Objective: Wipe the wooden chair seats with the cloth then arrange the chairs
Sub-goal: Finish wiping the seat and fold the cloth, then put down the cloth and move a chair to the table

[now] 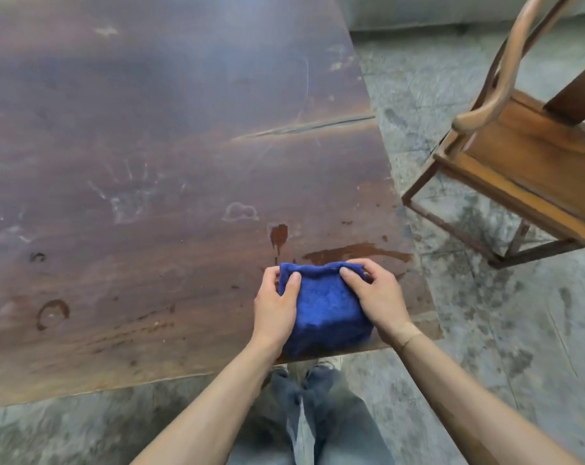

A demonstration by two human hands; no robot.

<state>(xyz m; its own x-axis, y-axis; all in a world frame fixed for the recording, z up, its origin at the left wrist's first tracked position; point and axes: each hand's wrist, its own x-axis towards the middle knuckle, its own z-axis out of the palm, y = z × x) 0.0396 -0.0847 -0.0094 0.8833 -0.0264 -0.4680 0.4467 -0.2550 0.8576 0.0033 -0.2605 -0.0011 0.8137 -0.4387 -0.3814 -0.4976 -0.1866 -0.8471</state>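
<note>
A folded blue cloth (pixel 328 307) lies on the near right corner of a large dark wooden table (pixel 150 162). My left hand (pixel 274 307) grips its left side, thumb on top. My right hand (pixel 378 297) holds its right side, fingers pressed on the far edge. A wooden chair (pixel 525 162) with a curved armrest stands on the floor to the right of the table, apart from my hands; its light brown seat faces up.
The table top is stained, with wet marks (pixel 354 251) just beyond the cloth and a ring mark (pixel 51 313) at the left. Grey mottled concrete floor (pixel 485 330) lies between the table and the chair. My legs in jeans (pixel 311 414) stand below the table edge.
</note>
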